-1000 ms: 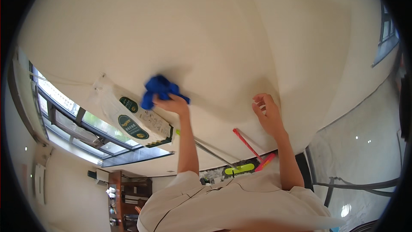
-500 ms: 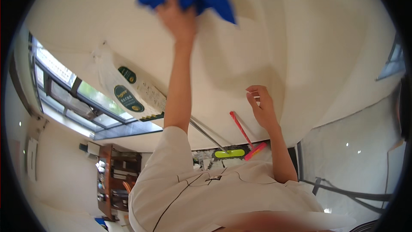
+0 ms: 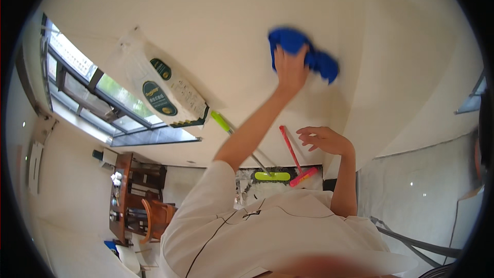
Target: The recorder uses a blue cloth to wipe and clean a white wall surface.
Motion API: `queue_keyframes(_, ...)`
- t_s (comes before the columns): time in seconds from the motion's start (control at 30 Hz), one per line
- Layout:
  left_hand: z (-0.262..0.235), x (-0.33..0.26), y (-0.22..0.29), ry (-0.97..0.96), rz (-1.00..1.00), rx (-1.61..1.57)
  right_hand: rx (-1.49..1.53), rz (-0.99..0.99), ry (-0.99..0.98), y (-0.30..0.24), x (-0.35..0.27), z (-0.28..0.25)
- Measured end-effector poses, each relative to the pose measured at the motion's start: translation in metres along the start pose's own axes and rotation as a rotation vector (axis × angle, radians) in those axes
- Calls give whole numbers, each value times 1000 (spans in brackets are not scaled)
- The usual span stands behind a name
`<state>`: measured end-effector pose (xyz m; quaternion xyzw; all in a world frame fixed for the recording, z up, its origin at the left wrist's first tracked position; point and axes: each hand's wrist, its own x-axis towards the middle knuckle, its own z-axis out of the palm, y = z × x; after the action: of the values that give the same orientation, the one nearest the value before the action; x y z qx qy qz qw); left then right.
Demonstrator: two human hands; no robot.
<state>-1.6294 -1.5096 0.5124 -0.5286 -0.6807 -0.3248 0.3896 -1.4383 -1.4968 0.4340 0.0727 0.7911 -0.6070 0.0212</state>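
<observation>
My left hand (image 3: 292, 72) is closed on a crumpled blue cloth (image 3: 321, 65) and presses it against the cream wall (image 3: 226, 31). Part of the cloth sticks out above the knuckles and a loose end trails to the right. Lower down on the right, my right hand (image 3: 328, 140) hangs in front of the wall with bent, parted fingers and nothing in it. Close to that hand, a pink-handled tool with a crosswise head (image 3: 303, 176) leans on the wall. Beside it stands a mop with a lime-green head (image 3: 272, 176), its pole partly hidden behind my left forearm.
A hanging white and green tissue pack (image 3: 177, 92) is on the wall, left of my arm. Farther left are a window (image 3: 123, 95), a wooden shelf table (image 3: 121, 190) and a brown chair (image 3: 153, 219). Dark metal bars (image 3: 422, 239) stand at lower right.
My left hand has swept the blue cloth right and down across the wall. My right hand has dropped slightly and turned, its fingers now pointing left. The view has shifted a little.
</observation>
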Motion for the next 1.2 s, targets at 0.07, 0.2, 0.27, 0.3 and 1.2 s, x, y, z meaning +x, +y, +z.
queue_keyframes(0.07, -30, 65, -19, 193, -16, 93, 103, -70, -113, 4, -6, 1)
queue_keyframes(0.2, -111, 117, -91, 492, -246, -112, 6, -8, 6, 1, -14, -2)
queue_keyframes(0.27, -120, 73, -147, 687, -107, 73, 9, -1, 35, 4, -22, -5)
queue_keyframes(0.3, -115, 37, -136, 567, -426, 46, 8, 31, 65, 11, -28, -10)
queue_keyframes(1.2, 41, -131, -21, 118, -828, -344, 262, -115, 158, 22, -45, -25)
